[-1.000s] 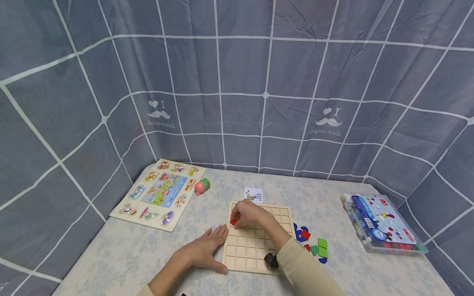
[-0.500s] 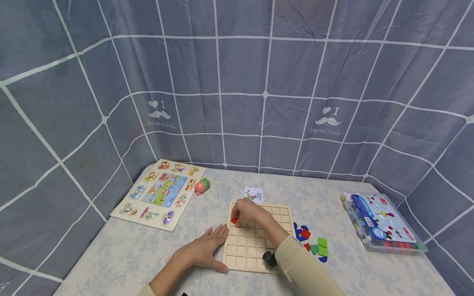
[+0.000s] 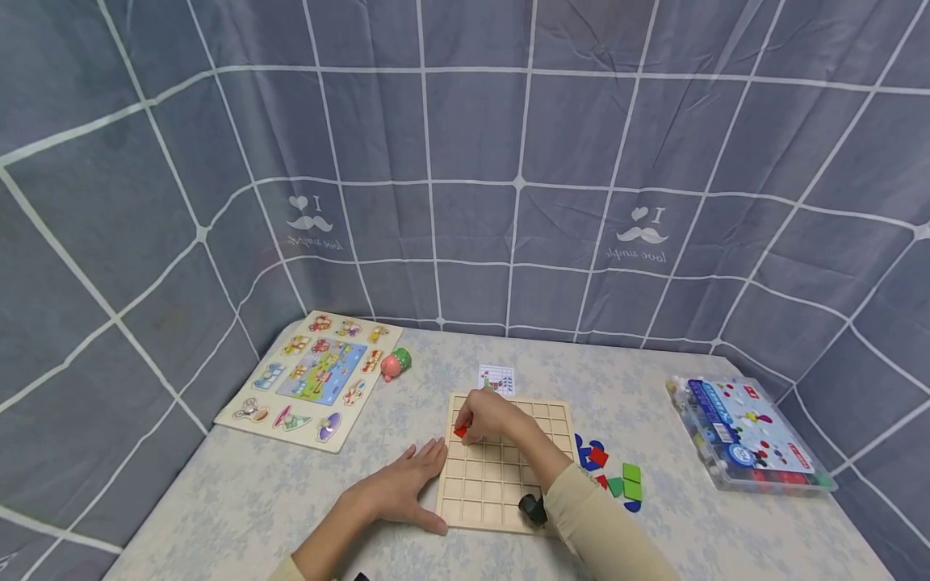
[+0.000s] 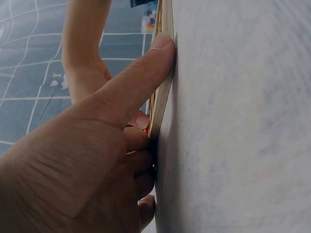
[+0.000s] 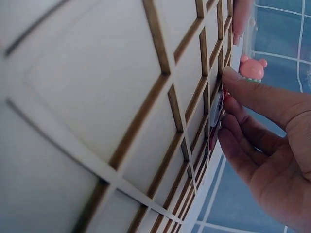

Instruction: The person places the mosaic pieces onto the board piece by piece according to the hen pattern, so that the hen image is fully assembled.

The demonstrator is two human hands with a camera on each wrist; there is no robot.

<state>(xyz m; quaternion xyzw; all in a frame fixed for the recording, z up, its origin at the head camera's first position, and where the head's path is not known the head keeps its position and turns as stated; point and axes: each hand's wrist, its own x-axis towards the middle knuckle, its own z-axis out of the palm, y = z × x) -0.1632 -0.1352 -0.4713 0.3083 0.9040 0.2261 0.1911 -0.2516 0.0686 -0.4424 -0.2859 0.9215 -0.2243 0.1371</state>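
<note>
1. A floral-patterned, pale worktop (image 3: 254, 488) spreads below a blue-grey curtain (image 3: 472, 218) ruled with white lines (its "love simple" lettering reads backwards).
2. From the left on the worktop: a picture puzzle (image 3: 327, 375), a pink-and-green toy (image 3: 395, 365) at its right edge, then a small printed card (image 3: 497, 378) just beyond the board. Further right, loose pieces (image 3: 598, 457) in blue, red and green lie close to the board's right side, and a clear plastic box (image 3: 748, 436) with a printed cover sits well apart from them.
3. The board (image 3: 472, 489) is pale wood, divided by raised strips into square cells. A small red piece (image 3: 461, 432) is at its far left part, mostly covered, so its shape and whether it is seated in a cell cannot be told.
4. The left hand (image 3: 407, 488) lies on the worktop with fingers extended and spread, thumb touching the board's left edge near its closest corner.
5. The right hand (image 3: 488, 415) reaches across the board from the near right, thumb and fingers bent, pinching the red piece.
</note>
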